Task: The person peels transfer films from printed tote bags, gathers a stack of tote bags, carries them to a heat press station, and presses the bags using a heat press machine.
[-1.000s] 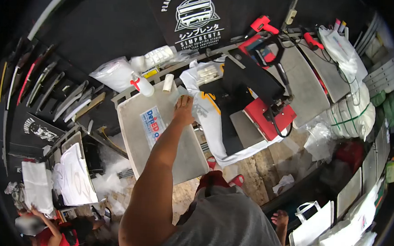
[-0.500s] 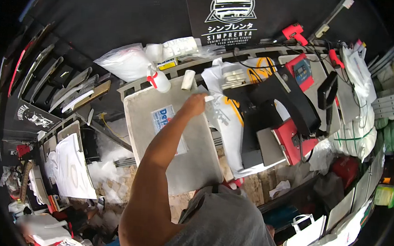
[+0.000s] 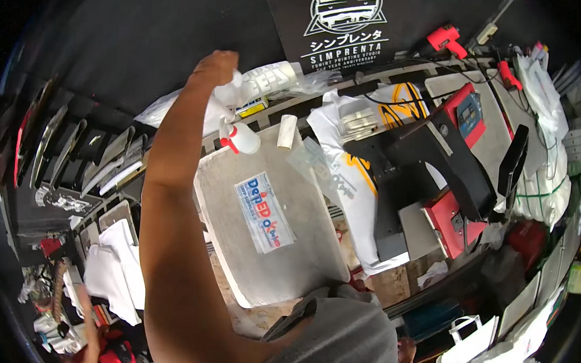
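My left hand (image 3: 216, 69) is raised at the far side of the worktop, above the white plastic bags (image 3: 158, 111) and beside white rolls (image 3: 270, 78). Its fingers are closed, with a small blurred white bit at the fingertips. Below it stand a white spray bottle with a red trigger (image 3: 243, 139) and a small roll (image 3: 286, 131). A printed "DepED" transfer sheet (image 3: 264, 213) lies on the grey platen (image 3: 298, 268). My right hand (image 3: 406, 352) is low beside my grey shirt, mostly hidden, its fingers unclear.
Right of the platen, a white garment (image 3: 355, 205) lies around a black and red heat press (image 3: 448, 164), with a clear film (image 3: 318, 166) overlapping its edge. Red heat guns (image 3: 447, 40) are behind. A person's arm (image 3: 89, 322) shows at lower left.
My left hand has left the film at the platen's right edge and moved left and up towards the bags and rolls. The view has shifted, and the DepED sheet is now uncovered by my arm.
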A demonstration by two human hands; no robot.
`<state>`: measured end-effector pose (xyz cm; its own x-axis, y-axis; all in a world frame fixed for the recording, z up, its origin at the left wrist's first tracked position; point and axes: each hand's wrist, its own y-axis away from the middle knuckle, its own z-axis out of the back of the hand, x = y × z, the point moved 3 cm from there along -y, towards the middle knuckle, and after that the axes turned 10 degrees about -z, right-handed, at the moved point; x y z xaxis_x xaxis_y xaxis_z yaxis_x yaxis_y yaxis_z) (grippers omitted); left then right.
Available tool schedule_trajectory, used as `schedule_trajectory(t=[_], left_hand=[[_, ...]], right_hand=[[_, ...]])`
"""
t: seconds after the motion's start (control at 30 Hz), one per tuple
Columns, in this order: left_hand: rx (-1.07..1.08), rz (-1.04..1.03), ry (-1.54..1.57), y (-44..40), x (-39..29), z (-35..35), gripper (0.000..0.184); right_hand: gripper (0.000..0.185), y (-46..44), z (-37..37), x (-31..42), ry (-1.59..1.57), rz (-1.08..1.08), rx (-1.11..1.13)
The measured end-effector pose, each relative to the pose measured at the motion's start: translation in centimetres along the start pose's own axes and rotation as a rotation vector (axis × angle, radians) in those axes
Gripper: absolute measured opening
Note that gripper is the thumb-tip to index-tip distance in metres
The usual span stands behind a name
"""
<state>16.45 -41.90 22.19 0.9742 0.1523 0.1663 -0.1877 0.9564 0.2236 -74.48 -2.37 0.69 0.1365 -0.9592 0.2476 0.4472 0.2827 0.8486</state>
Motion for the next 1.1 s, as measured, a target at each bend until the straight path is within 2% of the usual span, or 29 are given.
schedule_trajectory(t=[0.1, 0.17, 0.2, 0.3, 0.43, 0.5, 0.63, 0.73, 0.8, 0.83, 0.9, 1.1], left_hand=[[0.051, -0.007, -0.078, -0.9, 3.5, -2.9, 0.029], [0.089, 0.088, -0.186, -3.2, 6.7, -7.4, 0.033], [0.136, 0.154, -0.15, -1.8, 4.8, -5.3, 0.035], [0.261, 0.226, -0.152, -1.9, 4.3, -5.6, 0.034], [0.191, 0.188, -0.126, -1.8, 3.7, -5.7, 0.034], [0.272, 0.254, -0.154, -1.7, 3.2, -5.0, 0.036], [0.254, 0.285, -0.149, -1.8, 3.3, -5.3, 0.039], [0.27, 0.227, -0.11, -2.0, 1.7, -4.7, 0.039], [0.177, -0.058, -0.151, -2.7, -0.8, -4.4, 0.036], [0.181, -0.057, -0.153, -2.7, -1.8, -4.6, 0.036], [0.12, -0.239, -0.178, -2.4, -4.0, -5.0, 0.034], [0.234, -0.31, -0.358, -1.6, -3.4, -8.2, 0.031]], right_hand=[[0.024, 0.9, -0.7, -1.7, 0.023, -0.037, -0.051], [0.023, 1.1, -0.7, -2.6, 0.029, -0.057, -0.078], [0.023, 1.2, -0.8, -3.0, 0.025, -0.065, -0.089], [0.022, 1.2, -0.1, -4.1, 0.032, -0.086, -0.113], [0.022, 1.0, 0.4, -4.4, 0.045, -0.091, -0.149], [0.021, 0.9, 0.5, -4.3, 0.054, -0.093, -0.163], [0.023, 1.3, 0.5, -4.2, 0.007, -0.088, -0.132], [0.023, 1.7, 0.3, -4.0, 0.0, -0.083, -0.125], [0.023, 1.9, 0.1, -4.3, -0.006, -0.08, -0.122], [0.023, 1.9, 0.1, -4.4, -0.005, -0.079, -0.119], [0.023, 1.8, -0.1, -4.5, -0.002, -0.074, -0.111], [0.019, 3.4, -0.8, -4.3, -0.081, -0.088, -0.076]])
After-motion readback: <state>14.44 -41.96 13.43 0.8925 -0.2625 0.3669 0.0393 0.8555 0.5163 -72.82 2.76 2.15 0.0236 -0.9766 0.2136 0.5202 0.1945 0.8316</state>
